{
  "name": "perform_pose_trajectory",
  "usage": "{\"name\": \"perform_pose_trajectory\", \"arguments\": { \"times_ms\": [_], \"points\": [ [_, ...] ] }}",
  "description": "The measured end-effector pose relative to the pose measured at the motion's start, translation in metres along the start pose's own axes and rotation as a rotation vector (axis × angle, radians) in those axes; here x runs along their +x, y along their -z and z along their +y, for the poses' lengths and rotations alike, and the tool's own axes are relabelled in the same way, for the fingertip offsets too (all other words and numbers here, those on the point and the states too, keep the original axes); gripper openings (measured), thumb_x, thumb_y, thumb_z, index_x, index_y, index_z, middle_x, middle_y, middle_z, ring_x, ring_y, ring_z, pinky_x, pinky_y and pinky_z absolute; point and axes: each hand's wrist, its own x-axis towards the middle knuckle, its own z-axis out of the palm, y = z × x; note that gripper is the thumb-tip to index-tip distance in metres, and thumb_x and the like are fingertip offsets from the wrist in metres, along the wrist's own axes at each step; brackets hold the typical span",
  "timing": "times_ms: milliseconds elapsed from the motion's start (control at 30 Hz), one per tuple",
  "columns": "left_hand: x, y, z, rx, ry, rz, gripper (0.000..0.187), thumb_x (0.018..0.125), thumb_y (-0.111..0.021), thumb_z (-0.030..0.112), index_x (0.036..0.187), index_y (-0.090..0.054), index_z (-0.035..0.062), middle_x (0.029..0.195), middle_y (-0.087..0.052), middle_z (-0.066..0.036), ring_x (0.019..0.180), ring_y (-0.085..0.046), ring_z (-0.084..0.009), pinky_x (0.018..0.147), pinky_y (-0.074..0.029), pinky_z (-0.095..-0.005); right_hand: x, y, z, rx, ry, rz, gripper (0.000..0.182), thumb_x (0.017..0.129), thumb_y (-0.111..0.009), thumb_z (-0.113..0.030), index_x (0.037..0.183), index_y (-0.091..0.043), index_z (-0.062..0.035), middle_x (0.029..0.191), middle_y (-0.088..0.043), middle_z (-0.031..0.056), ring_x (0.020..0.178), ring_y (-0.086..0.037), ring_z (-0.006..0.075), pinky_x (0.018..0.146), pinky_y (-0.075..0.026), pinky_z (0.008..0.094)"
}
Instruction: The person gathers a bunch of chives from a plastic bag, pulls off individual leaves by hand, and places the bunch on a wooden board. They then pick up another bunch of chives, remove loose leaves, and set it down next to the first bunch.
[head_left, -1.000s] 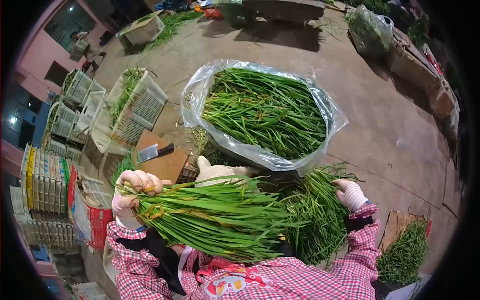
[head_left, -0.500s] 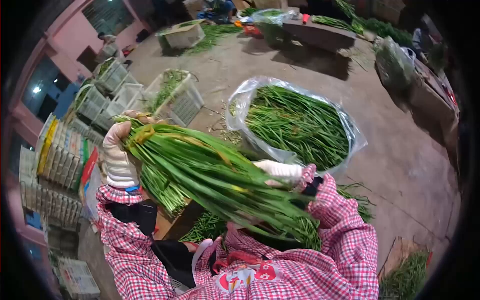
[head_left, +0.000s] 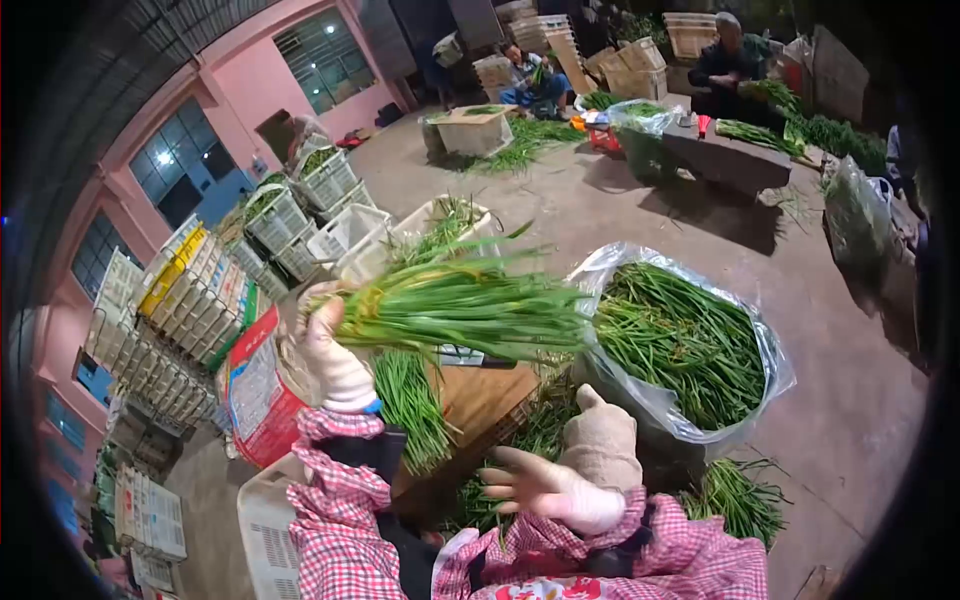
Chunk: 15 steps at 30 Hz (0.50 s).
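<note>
My left hand (head_left: pixel 338 350), in a pale glove, is closed around the base of a bunch of chives (head_left: pixel 470 305). A yellowish band wraps the bunch near my fingers, and its long green leaves stretch right towards the clear plastic bag (head_left: pixel 775 385). Lower down, my right hand (head_left: pixel 550 490) holds nothing, its fingers spread. Just beside it is a beige cloth-covered shape (head_left: pixel 605 440) that I cannot identify. Below my left hand, another bunch of green stalks (head_left: pixel 410 410) lies along a brown board (head_left: pixel 480 395).
Loose greens (head_left: pixel 690 350) fill the plastic bag. More lie on the floor at right (head_left: pixel 740 500). White crates (head_left: pixel 280 220) and stacked flattened boxes (head_left: pixel 190 290) stand left, near a red-and-white sack (head_left: pixel 260 390). Other people (head_left: pixel 735 65) sit around the back.
My right hand has come off the leaf end of the bunch and opened low in front of me. My left hand still grips the bunch. The view has tilted up and shifted left.
</note>
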Motion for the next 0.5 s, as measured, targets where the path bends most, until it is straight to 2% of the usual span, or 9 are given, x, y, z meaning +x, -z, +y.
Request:
{"name": "perform_pose_trajectory", "arguments": {
  "times_ms": [67,167,200,267,333,400,433,467,500],
  "points": [
    [-0.023,-0.009,0.000,0.276,-0.211,-0.034,0.017,0.076,-0.055,0.008,0.090,-0.059,-0.0004,0.095,-0.064,-0.015,0.091,-0.060,-0.0235,0.082,-0.049,-0.0369,0.055,-0.008,0.038,0.312,0.176,-0.061,0.091,0.082,-0.062,-0.052,0.147,-0.012,-0.0119,0.148,-0.023,0.0159,0.133,-0.030,0.0290,0.106,-0.030,0.0419],
    [-0.064,-0.014,0.006,0.290,-0.261,-0.142,0.016,0.072,-0.058,0.003,0.087,-0.058,-0.0013,0.093,-0.063,-0.015,0.091,-0.060,-0.0260,0.086,-0.048,-0.0420,0.107,-0.014,0.041,0.594,0.220,-0.016,0.095,0.068,-0.059,-0.071,0.142,-0.030,-0.0196,0.143,-0.036,0.0080,0.131,-0.034,0.0260,0.102,-0.032,0.0449],
    [-0.069,-0.006,0.001,0.112,-0.270,-0.276,0.015,0.073,-0.062,0.005,0.086,-0.057,-0.0004,0.089,-0.062,-0.014,0.090,-0.059,-0.0276,0.090,-0.045,-0.0493,0.111,-0.018,0.031,0.670,0.223,0.088,0.093,0.068,-0.063,-0.068,0.141,-0.032,-0.0196,0.141,-0.039,0.0074,0.129,-0.036,0.0275,0.102,-0.033,0.0477],
    [-0.081,0.015,0.012,0.235,-0.333,-0.534,0.018,0.072,-0.066,0.000,0.087,-0.057,0.0004,0.090,-0.063,-0.013,0.087,-0.061,-0.0277,0.093,-0.044,-0.0525,0.117,-0.026,0.015,0.793,0.337,0.116,0.086,0.070,-0.063,-0.064,0.137,-0.037,-0.0172,0.138,-0.043,0.0063,0.123,-0.043,0.0272,0.099,-0.038,0.0481],
    [-0.099,0.027,0.018,0.329,-0.329,-0.684,0.018,0.073,-0.067,0.006,0.088,-0.058,0.0009,0.088,-0.062,-0.013,0.086,-0.061,-0.0296,0.094,-0.042,-0.0521,0.116,-0.010,0.028,0.944,0.377,0.149,0.081,0.071,-0.065,-0.061,0.133,-0.043,-0.0141,0.132,-0.050,0.0069,0.118,-0.048,0.0276,0.098,-0.040,0.0489],
    [-0.115,0.034,0.022,0.342,-0.296,-0.788,0.016,0.075,-0.069,0.009,0.084,-0.059,0.0003,0.086,-0.061,-0.014,0.083,-0.061,-0.0320,0.091,-0.044,-0.0530,0.121,0.003,0.043,0.832,0.439,0.419,0.077,0.074,-0.063,-0.062,0.131,-0.046,-0.0129,0.128,-0.053,0.0077,0.114,-0.051,0.0287,0.098,-0.041,0.0468],
    [-0.118,0.036,0.029,0.364,-0.271,-0.900,0.015,0.076,-0.067,0.011,0.084,-0.059,0.0006,0.086,-0.061,-0.014,0.083,-0.061,-0.0321,0.091,-0.044,-0.0528,0.122,0.022,0.059,0.752,0.426,0.439,0.077,0.075,-0.059,-0.064,0.131,-0.046,-0.0131,0.128,-0.053,0.0087,0.113,-0.052,0.0300,0.099,-0.041,0.0452],
    [-0.122,0.037,0.035,0.383,-0.244,-1.013,0.015,0.078,-0.065,0.013,0.084,-0.060,0.0008,0.086,-0.061,-0.013,0.083,-0.061,-0.0321,0.092,-0.043,-0.0526,0.124,0.026,0.062,0.772,0.428,0.399,0.080,0.077,-0.055,-0.067,0.135,-0.043,-0.0132,0.133,-0.049,0.0101,0.116,-0.050,0.0316,0.100,-0.039,0.0518],
    [-0.129,0.040,0.034,0.393,-0.279,-1.061,0.015,0.080,-0.063,0.015,0.085,-0.060,0.0012,0.086,-0.061,-0.013,0.084,-0.061,-0.0321,0.092,-0.043,-0.0527,0.120,0.027,0.062,0.821,0.391,0.356,0.083,0.076,-0.053,-0.069,0.136,-0.041,-0.0132,0.133,-0.049,0.0114,0.117,-0.049,0.0322,0.100,-0.039,0.0520]
  ]
}}
